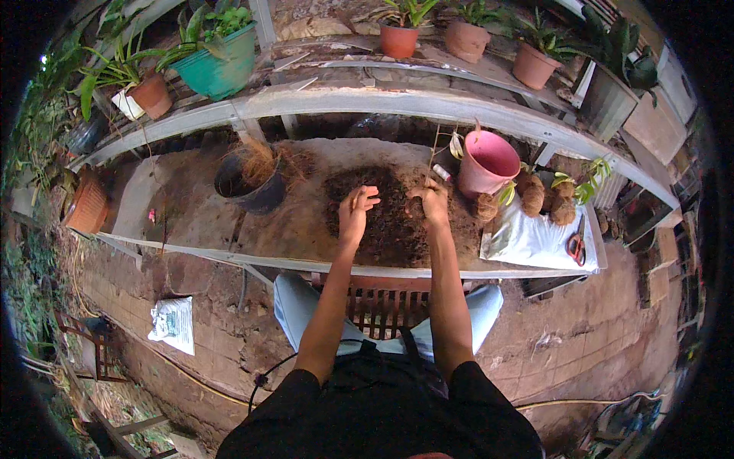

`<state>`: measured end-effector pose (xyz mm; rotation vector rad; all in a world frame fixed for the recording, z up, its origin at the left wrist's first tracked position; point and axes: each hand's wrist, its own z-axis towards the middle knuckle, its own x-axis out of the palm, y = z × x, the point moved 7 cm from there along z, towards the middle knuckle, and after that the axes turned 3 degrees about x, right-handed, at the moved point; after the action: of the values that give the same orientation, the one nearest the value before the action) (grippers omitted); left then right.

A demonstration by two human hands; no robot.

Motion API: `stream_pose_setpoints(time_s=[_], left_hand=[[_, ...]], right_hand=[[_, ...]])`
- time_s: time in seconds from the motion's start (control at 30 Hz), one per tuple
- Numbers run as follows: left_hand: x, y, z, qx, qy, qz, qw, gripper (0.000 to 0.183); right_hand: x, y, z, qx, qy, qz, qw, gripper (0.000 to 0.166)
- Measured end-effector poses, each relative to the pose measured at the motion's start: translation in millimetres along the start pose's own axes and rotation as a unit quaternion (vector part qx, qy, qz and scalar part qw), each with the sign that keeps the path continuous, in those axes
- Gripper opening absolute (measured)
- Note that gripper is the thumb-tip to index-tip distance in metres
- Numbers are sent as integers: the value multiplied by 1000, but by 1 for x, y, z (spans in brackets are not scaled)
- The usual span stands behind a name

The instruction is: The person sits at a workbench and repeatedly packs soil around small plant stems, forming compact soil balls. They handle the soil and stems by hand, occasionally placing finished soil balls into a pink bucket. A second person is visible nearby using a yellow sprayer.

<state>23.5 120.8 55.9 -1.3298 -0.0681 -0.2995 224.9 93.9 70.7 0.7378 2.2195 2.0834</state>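
My right hand (434, 202) is closed around the lower end of a thin, upright plant stem (434, 148) that bears a pale leaf (456, 146). Dark soil clings about its fingers, and whether a root clump sits in them is hard to tell. To the left, my left hand (356, 213) hovers over the heap of dark soil (390, 229), fingers apart and holding nothing. Just beyond my right hand are a small white tube or spool (441, 172) and a pink plastic pot (484, 166).
At left on the bench stands a black pot (261, 198) with coconut fibre (258, 163). Several fibre-wrapped plant balls (532, 196) and orange-handled scissors (576, 246) lie on a white sack (527, 246) at right. A terracotta planter (87, 201) is at the far left; potted plants line the shelf (367, 103).
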Motion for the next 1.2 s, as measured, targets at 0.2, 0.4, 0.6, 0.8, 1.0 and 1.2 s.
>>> stream_pose_setpoints(time_s=[0.2, 0.4, 0.6, 0.8, 1.0, 1.2], left_hand=[[-24, 0, 9, 19, -35, -28, 999, 45], [-51, -18, 4, 58, -117, 190, 973, 39], [-65, -13, -4, 171, -121, 408, 889, 33], [-43, -8, 9, 46, 2, 341, 939, 38], [-14, 7, 53, 180, 29, 580, 794, 45], [-15, 28, 58, 107, 136, 630, 757, 41]], right_hand=[[-17, 1, 1, -32, -26, 53, 998, 5], [-22, 22, -17, 24, -30, 32, 999, 15], [-51, -1, 8, -37, -2, -27, 999, 18], [-35, 7, -13, 48, -24, 22, 998, 29], [-19, 22, -34, 64, 118, 66, 989, 38], [-20, 9, -36, 62, 96, 245, 963, 32]])
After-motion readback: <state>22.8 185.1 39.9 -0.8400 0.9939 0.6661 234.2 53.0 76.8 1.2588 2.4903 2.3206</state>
